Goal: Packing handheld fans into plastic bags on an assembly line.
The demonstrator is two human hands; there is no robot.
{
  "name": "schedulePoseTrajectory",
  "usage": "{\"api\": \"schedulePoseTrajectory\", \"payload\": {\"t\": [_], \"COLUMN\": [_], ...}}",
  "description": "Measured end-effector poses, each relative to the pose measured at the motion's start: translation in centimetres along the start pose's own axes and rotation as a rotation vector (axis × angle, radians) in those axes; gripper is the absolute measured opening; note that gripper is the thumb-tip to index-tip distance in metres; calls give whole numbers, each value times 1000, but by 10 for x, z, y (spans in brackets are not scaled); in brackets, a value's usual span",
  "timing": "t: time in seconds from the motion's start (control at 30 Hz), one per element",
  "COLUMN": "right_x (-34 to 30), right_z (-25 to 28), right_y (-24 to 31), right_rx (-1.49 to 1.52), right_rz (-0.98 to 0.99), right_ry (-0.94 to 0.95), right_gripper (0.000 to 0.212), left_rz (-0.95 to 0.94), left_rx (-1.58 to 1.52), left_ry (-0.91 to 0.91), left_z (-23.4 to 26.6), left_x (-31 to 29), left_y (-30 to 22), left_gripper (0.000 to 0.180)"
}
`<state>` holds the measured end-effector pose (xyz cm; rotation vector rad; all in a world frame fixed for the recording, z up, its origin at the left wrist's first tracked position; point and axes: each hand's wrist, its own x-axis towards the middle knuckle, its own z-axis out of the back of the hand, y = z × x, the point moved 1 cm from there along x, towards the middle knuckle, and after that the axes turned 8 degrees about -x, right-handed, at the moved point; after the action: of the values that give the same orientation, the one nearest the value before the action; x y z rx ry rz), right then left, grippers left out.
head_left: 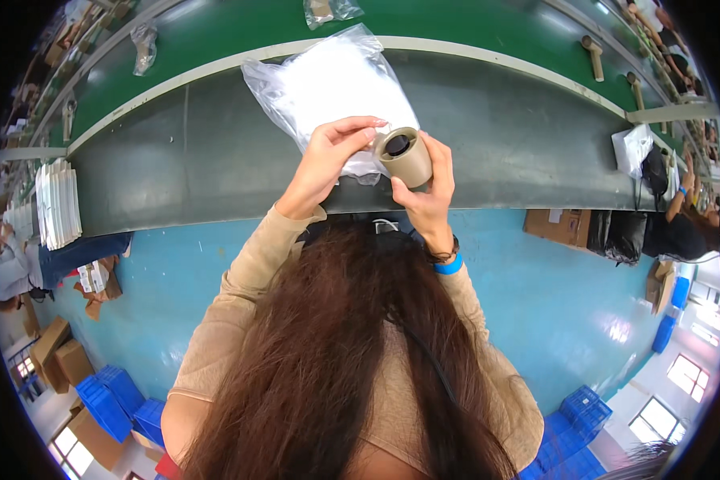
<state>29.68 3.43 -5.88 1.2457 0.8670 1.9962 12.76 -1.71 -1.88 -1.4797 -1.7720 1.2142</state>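
My right hand [429,188] is wrapped round a short taupe cylinder [413,166], holding it above the near part of the bench. Its open end tilts up toward me and shows a dark round hollow inside a thick rim. Beside that rim, my left hand [328,156] has thumb and forefinger drawn together in a pinch. Something small and pale shows at those fingertips, too small to name. Under and beyond both hands lies a pile of clear plastic bags [340,84], glaring white in the light.
A grey bench [504,120] runs across in front of me, with a green conveyor belt [456,24] behind it. Bagged pieces and taupe hair-dryer-shaped items [594,58] lie on the belt. White folded sheets [58,204] stand at left; a white package [634,148] lies at right.
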Motion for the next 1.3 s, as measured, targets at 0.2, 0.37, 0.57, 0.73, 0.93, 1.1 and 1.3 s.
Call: {"api": "schedulePoseTrajectory", "payload": {"t": [0.2, 0.37, 0.57, 0.73, 0.93, 1.1, 1.3], "right_x": [42, 66, 97, 104, 115, 162, 259], "right_z": [0, -13, -24, -40, -29, 7, 14], "right_y": [40, 47, 33, -14, 19, 42, -20], "right_rx": [-179, -346, -195, 390, 312, 33, 602], "right_rz": [127, 151, 60, -371, -297, -53, -191], "right_ry": [88, 187, 335, 529, 217, 272, 202], "right_gripper": [68, 67, 57, 42, 29, 22, 20], "left_rz": [-222, -422, -613, -559, -523, -555, -535], "left_rx": [220, 773, 897, 671, 837, 977, 780], "left_ry": [71, 52, -98, -211, -245, 10, 184], "left_z": [-13, -33, -14, 20, 28, 0, -37], "left_x": [-3, -8, 4, 35, 35, 67, 201], "left_y": [-40, -67, -61, -52, -73, -122, -154], "left_gripper": [20, 19, 16, 18, 18, 16, 20]}}
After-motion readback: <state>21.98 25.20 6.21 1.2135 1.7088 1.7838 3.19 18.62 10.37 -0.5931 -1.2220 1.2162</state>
